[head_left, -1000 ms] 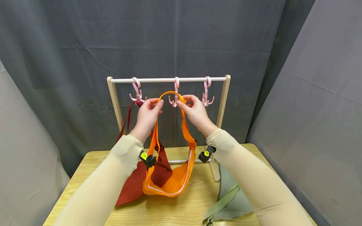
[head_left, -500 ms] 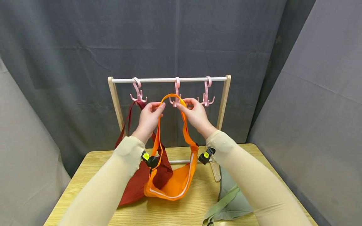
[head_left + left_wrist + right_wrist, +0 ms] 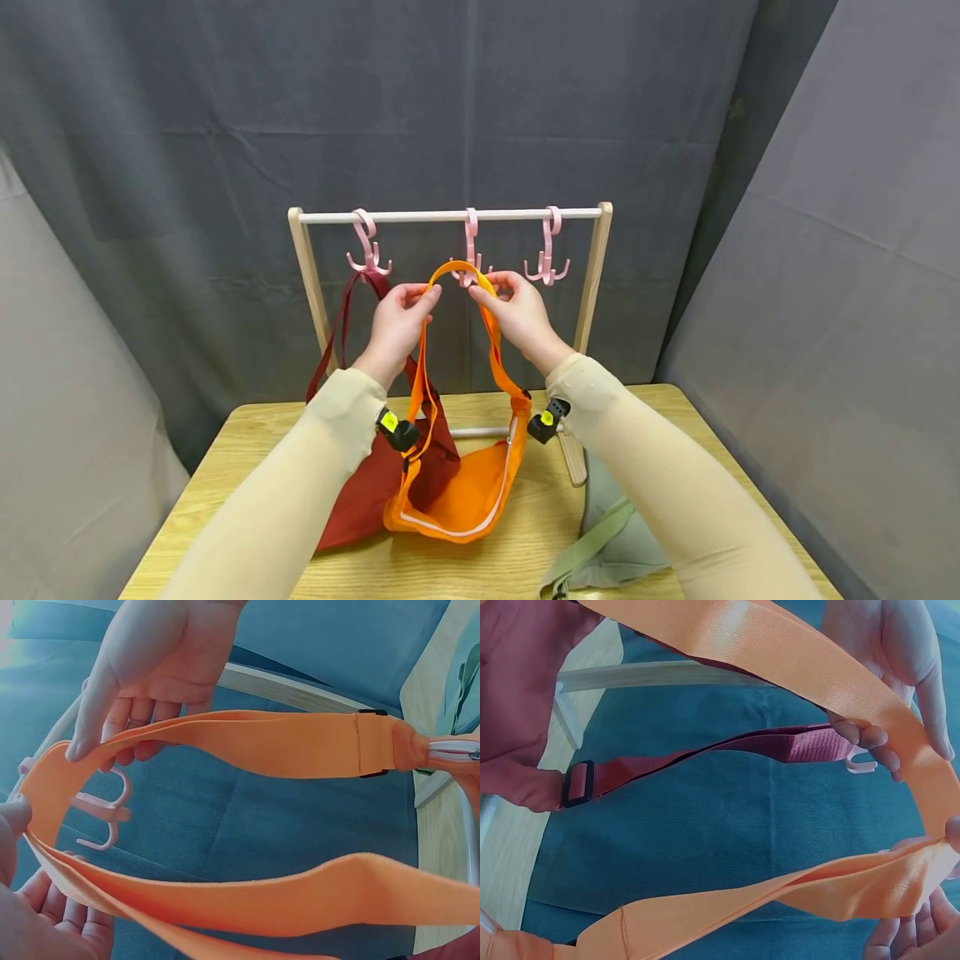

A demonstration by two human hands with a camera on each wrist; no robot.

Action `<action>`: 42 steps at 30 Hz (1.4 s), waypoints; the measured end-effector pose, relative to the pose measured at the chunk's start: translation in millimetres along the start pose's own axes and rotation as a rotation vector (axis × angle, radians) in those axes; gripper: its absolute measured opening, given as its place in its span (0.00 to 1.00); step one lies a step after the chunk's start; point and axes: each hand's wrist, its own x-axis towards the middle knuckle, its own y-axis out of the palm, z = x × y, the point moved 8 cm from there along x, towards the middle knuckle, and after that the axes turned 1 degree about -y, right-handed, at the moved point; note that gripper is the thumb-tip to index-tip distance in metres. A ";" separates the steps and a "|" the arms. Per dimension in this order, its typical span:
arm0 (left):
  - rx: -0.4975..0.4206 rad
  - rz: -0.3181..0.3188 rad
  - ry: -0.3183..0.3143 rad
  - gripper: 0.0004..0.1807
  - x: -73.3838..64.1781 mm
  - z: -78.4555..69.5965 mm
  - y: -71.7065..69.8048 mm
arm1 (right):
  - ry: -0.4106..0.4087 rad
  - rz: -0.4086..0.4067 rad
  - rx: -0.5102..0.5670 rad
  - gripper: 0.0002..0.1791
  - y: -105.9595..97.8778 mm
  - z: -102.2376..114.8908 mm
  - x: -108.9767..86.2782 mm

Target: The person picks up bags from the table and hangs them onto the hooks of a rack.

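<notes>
An orange bag point(image 3: 457, 500) with a white zip hangs by its strap between both hands. My left hand point(image 3: 397, 329) pinches the strap's left side between thumb and fingers. On the other side, my right hand point(image 3: 528, 325) pinches it too, and the strap point(image 3: 780, 652) arches between the two. The top of this loop overlaps the prongs of the middle pink hook point(image 3: 471, 237) in the head view. The left wrist view shows pink prongs point(image 3: 112, 810) within the strap loop. A dark red bag point(image 3: 360, 504) hangs by its strap from the left pink hook point(image 3: 366, 237).
A rack with a white bar point(image 3: 420, 217) and wooden posts point(image 3: 592, 279) stands on the wooden table point(image 3: 255, 450). The right pink hook point(image 3: 548, 246) carries no bag. A grey-green bag point(image 3: 622, 554) lies at the front right, partly behind the right sleeve. Grey curtains surround the table.
Both hands and the orange strap have come down slightly, the left hand also shifting a little right. The top of the loop now overlaps the middle hook's lower prongs. The orange bag has sunk slightly.
</notes>
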 end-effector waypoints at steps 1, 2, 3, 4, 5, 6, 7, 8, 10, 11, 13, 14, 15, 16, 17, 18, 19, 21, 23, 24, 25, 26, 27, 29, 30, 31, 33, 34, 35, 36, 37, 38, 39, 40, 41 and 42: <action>0.000 -0.002 0.002 0.25 0.2 0.7 0.1 | 0.001 0.002 -0.001 0.25 0.2 -1.0 0.3; 0.000 -0.003 0.001 0.24 0.4 1.3 0.2 | 0.002 0.004 -0.001 0.25 0.5 -1.7 0.4; -0.003 -0.004 -0.001 0.24 0.5 1.8 0.4 | 0.002 0.005 0.000 0.25 0.6 -2.1 0.4; -0.003 -0.005 -0.001 0.24 0.4 1.9 0.6 | 0.002 0.005 -0.002 0.25 0.8 -3.0 0.7; -0.003 -0.005 0.000 0.24 0.5 2.1 0.9 | 0.001 0.006 -0.001 0.25 0.9 -3.9 0.8; 0.001 -0.005 -0.004 0.24 0.3 2.5 1.0 | 0.002 0.006 0.000 0.25 1.1 -4.2 0.7; 0.003 -0.004 -0.006 0.24 0.2 2.8 1.2 | 0.002 0.007 0.001 0.25 1.3 -4.5 0.6; 0.005 -0.004 -0.009 0.24 0.1 3.1 1.4 | 0.002 0.008 0.003 0.25 1.4 -4.9 0.5; 0.012 -0.002 -0.013 0.25 0.1 4.3 2.1 | 0.006 0.008 0.005 0.25 1.8 -6.3 0.5; 0.016 0.000 -0.017 0.25 0.0 5.2 2.4 | 0.008 0.008 0.007 0.25 2.0 -6.5 0.3; 0.014 0.001 -0.022 0.25 0.2 6.9 3.0 | 0.010 0.009 0.007 0.25 2.6 -7.4 0.2; 0.014 0.002 -0.024 0.25 0.3 7.7 3.4 | 0.011 0.010 0.008 0.25 2.9 -8.1 0.3; 0.017 0.004 -0.026 0.25 0.4 8.7 3.7 | 0.012 0.011 0.008 0.25 3.2 -8.6 0.4; 0.016 0.004 -0.028 0.25 0.4 9.5 4.0 | 0.011 0.012 0.006 0.25 3.5 -8.8 0.6; 0.013 0.005 -0.028 0.25 0.4 10.0 4.4 | 0.010 0.013 0.004 0.25 3.7 -9.1 0.8; 0.010 0.005 -0.028 0.25 0.4 10.3 4.7 | 0.010 0.013 0.003 0.24 3.8 -9.2 0.9; 0.009 0.005 -0.027 0.24 0.3 10.5 5.0 | 0.010 0.013 0.003 0.24 3.8 -9.3 1.2; 0.006 0.004 -0.025 0.25 0.1 10.6 5.4 | 0.009 0.012 -0.001 0.24 3.3 -9.1 1.9; 0.003 0.001 -0.022 0.25 -0.4 10.1 5.4 | 0.008 0.012 -0.007 0.24 2.6 -8.6 2.6; 0.003 -0.001 -0.021 0.25 -0.6 9.8 5.4 | 0.008 0.012 -0.008 0.24 2.2 -8.4 3.1; 0.004 -0.001 -0.020 0.25 -0.8 9.6 5.6 | 0.008 0.013 -0.011 0.24 1.7 -8.2 3.4; 0.008 -0.001 -0.021 0.25 -0.8 9.7 5.7 | 0.008 0.013 -0.016 0.24 1.2 -8.1 3.7; 0.009 -0.001 -0.023 0.25 -1.0 9.8 5.9 | 0.008 0.015 -0.020 0.25 0.8 -8.0 4.0; 0.014 -0.002 -0.025 0.25 -0.8 10.3 6.2 | 0.010 0.017 -0.028 0.25 0.5 -8.1 4.6; 0.015 -0.002 -0.027 0.25 -0.5 10.7 6.5 | 0.011 0.019 -0.029 0.25 0.6 -8.2 4.9; 0.016 -0.002 -0.027 0.25 -0.3 10.8 6.6 | 0.012 0.020 -0.033 0.25 0.5 -8.3 5.0; 0.014 -0.004 -0.029 0.25 0.0 11.2 6.8 | 0.011 0.019 -0.038 0.25 0.4 -8.5 5.7; 0.014 -0.004 -0.030 0.25 0.2 11.3 7.0 | 0.012 0.019 -0.038 0.25 0.4 -8.6 6.0; 0.015 -0.005 -0.031 0.25 0.3 11.4 7.0 | 0.012 0.017 -0.040 0.25 0.3 -8.7 6.2; 0.015 -0.006 -0.032 0.25 0.3 11.2 7.1 | 0.011 0.015 -0.043 0.25 0.1 -8.6 6.4; 0.015 -0.006 -0.034 0.25 0.0 11.1 7.0 | 0.012 0.013 -0.047 0.25 -0.3 -8.8 6.8; 0.014 -0.006 -0.037 0.25 -0.1 11.4 7.0 | 0.012 0.010 -0.050 0.25 -0.7 -8.7 7.0; 0.011 -0.006 -0.041 0.25 -0.3 11.6 7.0 | 0.011 0.008 -0.053 0.25 -1.0 -8.6 7.2; 0.008 -0.005 -0.044 0.25 -0.5 11.8 7.0 | 0.012 0.008 -0.059 0.25 -1.3 -8.8 7.3; 0.007 -0.006 -0.048 0.25 -0.7 12.2 6.8 | 0.011 0.006 -0.065 0.25 -1.6 -8.7 7.4; 0.005 -0.005 -0.054 0.25 -0.9 12.8 6.6 | 0.012 0.005 -0.070 0.25 -1.7 -9.1 7.5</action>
